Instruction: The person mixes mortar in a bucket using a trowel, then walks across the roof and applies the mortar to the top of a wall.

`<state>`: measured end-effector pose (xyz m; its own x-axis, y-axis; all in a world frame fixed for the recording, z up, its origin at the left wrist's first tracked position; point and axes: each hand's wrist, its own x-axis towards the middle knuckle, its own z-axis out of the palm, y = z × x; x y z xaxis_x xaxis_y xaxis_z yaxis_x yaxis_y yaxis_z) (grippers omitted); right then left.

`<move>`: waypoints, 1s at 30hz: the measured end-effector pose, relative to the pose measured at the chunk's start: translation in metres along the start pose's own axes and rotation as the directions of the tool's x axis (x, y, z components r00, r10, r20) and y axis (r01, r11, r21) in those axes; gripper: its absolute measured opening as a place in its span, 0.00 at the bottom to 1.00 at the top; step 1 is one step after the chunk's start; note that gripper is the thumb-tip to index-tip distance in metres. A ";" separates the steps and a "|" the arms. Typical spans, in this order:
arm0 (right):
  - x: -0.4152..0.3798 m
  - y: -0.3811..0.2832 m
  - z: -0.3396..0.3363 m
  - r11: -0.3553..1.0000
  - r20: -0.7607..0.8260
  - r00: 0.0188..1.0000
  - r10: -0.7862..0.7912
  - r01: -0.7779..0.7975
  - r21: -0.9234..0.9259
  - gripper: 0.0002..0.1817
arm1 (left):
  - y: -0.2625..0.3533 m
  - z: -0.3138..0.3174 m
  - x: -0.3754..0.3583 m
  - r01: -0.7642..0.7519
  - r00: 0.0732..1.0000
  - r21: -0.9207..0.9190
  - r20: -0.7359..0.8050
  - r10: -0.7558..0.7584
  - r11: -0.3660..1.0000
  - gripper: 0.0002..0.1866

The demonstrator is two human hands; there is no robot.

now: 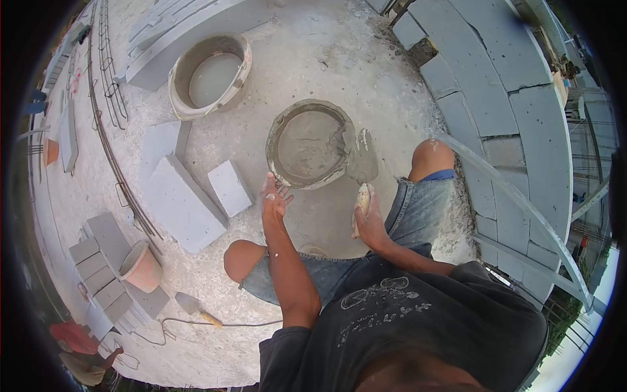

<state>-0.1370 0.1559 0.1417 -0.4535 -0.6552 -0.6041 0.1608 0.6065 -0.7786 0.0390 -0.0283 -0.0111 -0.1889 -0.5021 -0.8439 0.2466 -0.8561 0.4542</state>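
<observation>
A round basin of wet grey mortar stands on the floor in front of my knees. My left hand is at its near left rim, fingers spread and fingertips right at the edge. My right hand is closed around the handle of a trowel. The mortar-coated blade points away from me, beside the basin's right rim. Inside the basin the mortar is smooth on the left and heaped and rough on the right.
Farther left stands a larger basin with grey liquid. Pale blocks lie left of my left hand. A block wall with a metal brace rises on the right. A bucket, another trowel and rebar are at left.
</observation>
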 end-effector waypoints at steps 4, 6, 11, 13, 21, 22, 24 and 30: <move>0.028 -0.008 0.008 0.992 -0.029 0.995 -0.094 0.091 -0.084 0.36 | -0.002 0.001 -0.002 0.011 1.000 0.007 -0.011 -0.011 1.000 0.38; 0.056 -0.010 0.017 0.981 -0.003 0.989 -0.147 0.145 -0.131 0.37 | -0.002 0.000 0.000 0.009 1.000 0.008 0.010 -0.009 1.000 0.39; 0.094 -0.049 0.028 0.914 0.122 0.965 -0.234 0.261 -0.310 0.37 | -0.004 -0.004 0.004 0.002 1.000 0.003 0.025 -0.002 1.000 0.41; 0.095 -0.045 0.021 0.790 0.203 0.905 -0.373 0.424 -0.443 0.37 | -0.007 -0.006 0.007 -0.003 0.999 0.008 0.033 0.003 1.000 0.42; 0.068 -0.084 -0.064 0.454 0.427 0.798 -0.425 0.596 -0.662 0.34 | -0.001 -0.003 0.006 -0.007 1.000 0.016 -0.010 0.007 1.000 0.41; 0.068 -0.098 -0.078 0.361 0.457 0.774 -0.438 0.617 -0.699 0.32 | -0.005 -0.003 0.005 0.007 1.000 0.012 -0.011 -0.006 1.000 0.40; 0.071 -0.131 -0.107 0.109 0.532 0.759 -0.376 0.606 -0.788 0.30 | -0.007 -0.003 -0.001 0.006 1.000 0.013 0.001 -0.006 1.000 0.39; 0.124 -0.199 -0.118 -0.563 0.732 0.634 -0.249 0.521 -0.642 0.22 | -0.008 -0.002 0.004 -0.016 1.000 -0.002 -0.021 0.016 1.000 0.39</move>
<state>-0.3289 0.0065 0.2419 0.3142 -0.8960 -0.3137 -0.8894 -0.3934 0.2327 0.0377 -0.0231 -0.0186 -0.1647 -0.5130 -0.8424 0.2518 -0.8476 0.4670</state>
